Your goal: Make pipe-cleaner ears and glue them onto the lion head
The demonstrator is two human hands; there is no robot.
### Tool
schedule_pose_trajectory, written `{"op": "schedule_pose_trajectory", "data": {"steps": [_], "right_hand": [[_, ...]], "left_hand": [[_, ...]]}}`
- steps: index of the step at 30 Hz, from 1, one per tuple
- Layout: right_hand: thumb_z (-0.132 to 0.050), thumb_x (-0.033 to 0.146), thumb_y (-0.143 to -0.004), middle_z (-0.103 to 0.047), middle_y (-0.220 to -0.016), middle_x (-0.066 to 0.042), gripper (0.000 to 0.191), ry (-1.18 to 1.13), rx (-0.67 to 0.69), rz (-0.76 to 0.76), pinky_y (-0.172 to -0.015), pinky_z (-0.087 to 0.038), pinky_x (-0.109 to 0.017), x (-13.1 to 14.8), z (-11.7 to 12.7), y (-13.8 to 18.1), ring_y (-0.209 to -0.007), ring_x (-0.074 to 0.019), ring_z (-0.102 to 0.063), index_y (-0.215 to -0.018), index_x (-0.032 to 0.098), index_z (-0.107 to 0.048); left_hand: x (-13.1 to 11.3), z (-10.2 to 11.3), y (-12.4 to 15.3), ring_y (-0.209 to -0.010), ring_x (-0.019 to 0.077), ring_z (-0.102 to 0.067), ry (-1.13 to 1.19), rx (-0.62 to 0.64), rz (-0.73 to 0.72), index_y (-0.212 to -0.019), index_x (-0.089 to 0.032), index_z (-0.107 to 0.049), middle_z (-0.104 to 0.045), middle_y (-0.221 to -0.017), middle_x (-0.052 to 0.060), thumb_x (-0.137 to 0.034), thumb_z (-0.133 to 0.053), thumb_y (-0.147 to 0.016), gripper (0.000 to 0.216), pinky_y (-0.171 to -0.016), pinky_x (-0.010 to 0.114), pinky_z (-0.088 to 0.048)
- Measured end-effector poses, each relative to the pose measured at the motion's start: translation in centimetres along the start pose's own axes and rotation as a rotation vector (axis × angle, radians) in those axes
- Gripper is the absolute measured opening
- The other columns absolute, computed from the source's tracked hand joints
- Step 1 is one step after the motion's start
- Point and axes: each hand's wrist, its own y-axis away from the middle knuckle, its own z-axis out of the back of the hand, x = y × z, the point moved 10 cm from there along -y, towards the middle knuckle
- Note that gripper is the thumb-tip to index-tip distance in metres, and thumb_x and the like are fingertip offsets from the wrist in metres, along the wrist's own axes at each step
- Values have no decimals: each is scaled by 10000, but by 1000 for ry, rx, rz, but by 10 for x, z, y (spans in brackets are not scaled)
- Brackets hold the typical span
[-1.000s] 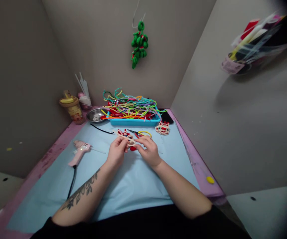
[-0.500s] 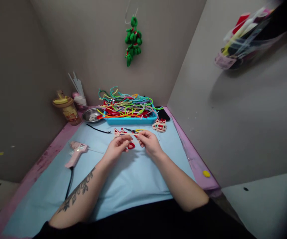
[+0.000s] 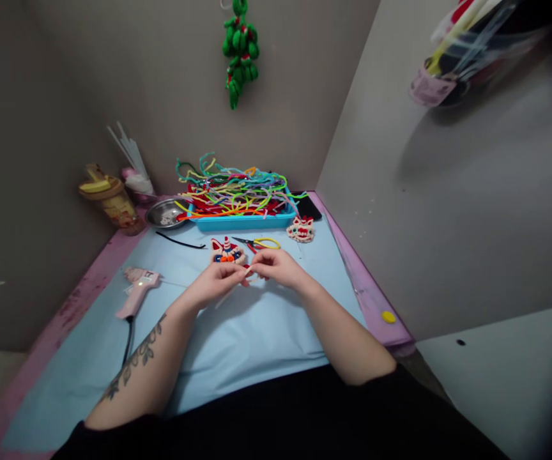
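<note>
Over blue sheeting, the left hand and right hand pinch a pale strip, its full shape hidden.

There are two hands, one tray, one glue gun.

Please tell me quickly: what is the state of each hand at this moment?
Left hand: closed, pinching a pale strip at the fingertips.
Right hand: closed, apparently pinching the same pale strip.

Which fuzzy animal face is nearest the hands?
The face with blue and orange parts, just beyond the left hand; the other face lies farther right, near the blue tray.
</note>
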Motion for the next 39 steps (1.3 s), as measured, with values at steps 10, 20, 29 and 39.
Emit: {"op": "schedule_pose_trajectory", "data": {"steps": [10,20,29,39], "right_hand": [[-666,338,-817,-672,-857,-84,169,18,165,469,-816,-510,-346,48,-6,17,-845,-187,-640,-771,180,-707],[-707,421,-733,-659,-746,-16,292,-199,-97,54,-583,-467,-246,-8,-5,-4,-630,-128,-587,-873,178,-623],[-665,347,-742,-465,-474,77,208,-189,-135,-25,-437,-275,-199,-15,-4,-3,-420,-61,-363,-689,173,-565],[-656,339,-732,-481,-477,61,204,-86,-156,-14,-476,-323,-211,-9,-5,-1,-460,-77,-415,-644,164,-598]], "left_hand": [[10,-17,2,-402,31,-355,239,85,114,-901,-134,-638,-542,-591,-44,-504,-767,-662,459,-367,169,-200],[13,17,-1,-563,105,-615,268,-330,5,-797,-143,-628,-676,-639,9,-454,-791,-642,384,-517,185,-446],[0,21,4,-556,120,-559,86,-366,-90,-768,-141,-692,-624,-630,12,-497,-692,-712,360,-458,201,-409],[-15,21,5,-635,133,-538,-120,-349,-156,-721,-132,-681,-642,-692,32,-446,-694,-712,315,-602,244,-408]]}}
